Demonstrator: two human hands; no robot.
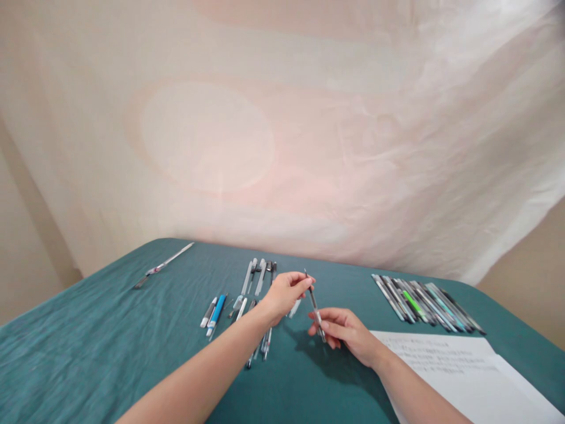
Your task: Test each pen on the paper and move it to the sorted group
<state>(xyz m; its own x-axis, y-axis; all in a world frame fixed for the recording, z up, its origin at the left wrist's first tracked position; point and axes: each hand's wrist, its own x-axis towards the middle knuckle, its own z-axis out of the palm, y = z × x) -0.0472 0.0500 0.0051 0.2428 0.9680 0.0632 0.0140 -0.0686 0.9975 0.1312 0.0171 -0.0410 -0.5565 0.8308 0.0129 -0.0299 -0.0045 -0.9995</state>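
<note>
A slim pen [313,299] with a dark upper part and a clear lower barrel is held tilted above the table, its thin tip upward. My left hand [286,294] pinches it near the top between thumb and fingers. Lower down, the fingers of my right hand [343,331] are closed around the clear barrel. Whether the pen is in one piece or two cannot be made out. Below and behind my left forearm lie several loose pen parts [260,277], clear tubes and caps, partly hidden by that arm.
A blue pen [216,312] lies beside a white-and-grey one [209,312] on the green tablecloth [110,347]. At right is a row of several pens [426,306], above written paper sheets [459,377]. A long thin packet [163,265] lies far left. A pale cloth [282,129] hangs behind.
</note>
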